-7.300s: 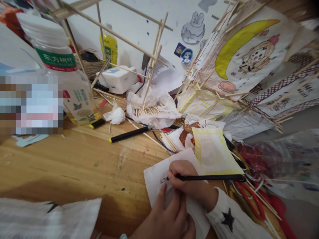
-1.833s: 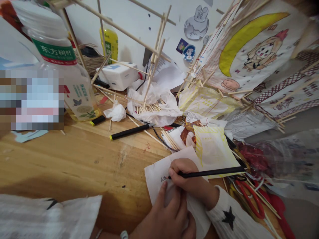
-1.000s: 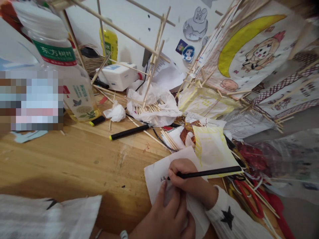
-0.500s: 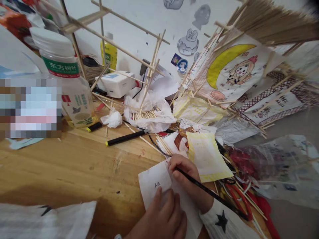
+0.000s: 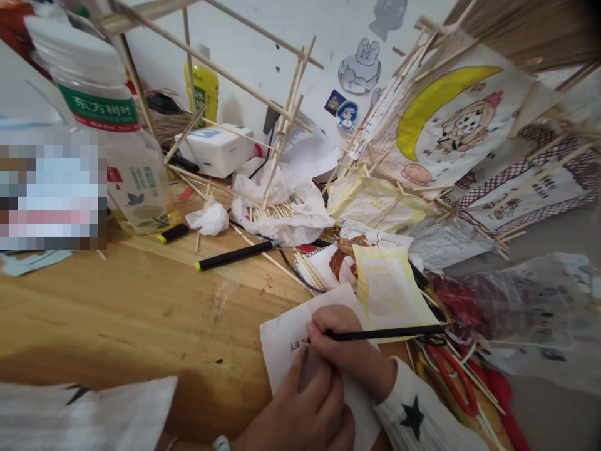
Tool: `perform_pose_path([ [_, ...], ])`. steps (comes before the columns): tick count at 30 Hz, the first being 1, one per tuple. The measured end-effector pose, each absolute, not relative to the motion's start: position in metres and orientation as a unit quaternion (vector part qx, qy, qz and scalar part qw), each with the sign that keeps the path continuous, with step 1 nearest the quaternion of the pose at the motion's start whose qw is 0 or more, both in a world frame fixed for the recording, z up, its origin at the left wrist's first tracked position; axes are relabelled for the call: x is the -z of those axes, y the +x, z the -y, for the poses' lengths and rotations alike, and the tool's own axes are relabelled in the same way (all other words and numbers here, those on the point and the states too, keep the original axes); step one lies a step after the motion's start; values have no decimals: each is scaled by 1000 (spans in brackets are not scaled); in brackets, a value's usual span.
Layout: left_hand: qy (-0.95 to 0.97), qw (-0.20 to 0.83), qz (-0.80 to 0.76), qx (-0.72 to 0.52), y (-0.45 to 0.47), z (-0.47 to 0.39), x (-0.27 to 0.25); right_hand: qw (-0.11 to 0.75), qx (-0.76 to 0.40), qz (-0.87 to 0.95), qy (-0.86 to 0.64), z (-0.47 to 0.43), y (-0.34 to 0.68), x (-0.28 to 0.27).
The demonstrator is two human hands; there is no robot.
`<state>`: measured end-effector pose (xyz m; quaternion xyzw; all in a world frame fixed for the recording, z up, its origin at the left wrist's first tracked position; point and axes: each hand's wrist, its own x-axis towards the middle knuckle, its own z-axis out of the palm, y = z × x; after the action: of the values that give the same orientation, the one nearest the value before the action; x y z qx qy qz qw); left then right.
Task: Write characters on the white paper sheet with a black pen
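Observation:
My right hand (image 5: 346, 351) grips a thin black pen (image 5: 389, 333), its tip on a small white paper (image 5: 282, 338) beside a few written characters. The pen's shaft points right, almost level. My left hand (image 5: 300, 413) lies flat on the lower part of the same paper, fingers spread, pressing it to the wooden table (image 5: 141, 313). A white sleeve with a black star (image 5: 413, 416) covers my right wrist.
A black marker (image 5: 235, 255) lies beyond the paper. A large bottle (image 5: 117, 144) stands at left. Bamboo-stick frames (image 5: 282, 131), crumpled tissue (image 5: 211, 218), drawn lantern panels (image 5: 451, 125) and red scissors (image 5: 451, 388) crowd the back and right. White cloth (image 5: 84, 419) lies at lower left.
The pen was tilted steeply down to the right half a second ago and is almost level again. The view shifted slightly. My left hand stays on the paper.

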<state>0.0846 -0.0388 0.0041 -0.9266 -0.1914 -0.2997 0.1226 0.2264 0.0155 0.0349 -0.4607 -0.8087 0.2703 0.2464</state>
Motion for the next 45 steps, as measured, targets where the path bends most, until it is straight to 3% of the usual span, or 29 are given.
perform_pose_path([
  [10,-930,114,190,295,84,40,-1,195,-195,846,-456,-16,228,-34],
  [45,-929,102,198,296,86,42,0,209,-230,841,-443,-17,229,-33],
])
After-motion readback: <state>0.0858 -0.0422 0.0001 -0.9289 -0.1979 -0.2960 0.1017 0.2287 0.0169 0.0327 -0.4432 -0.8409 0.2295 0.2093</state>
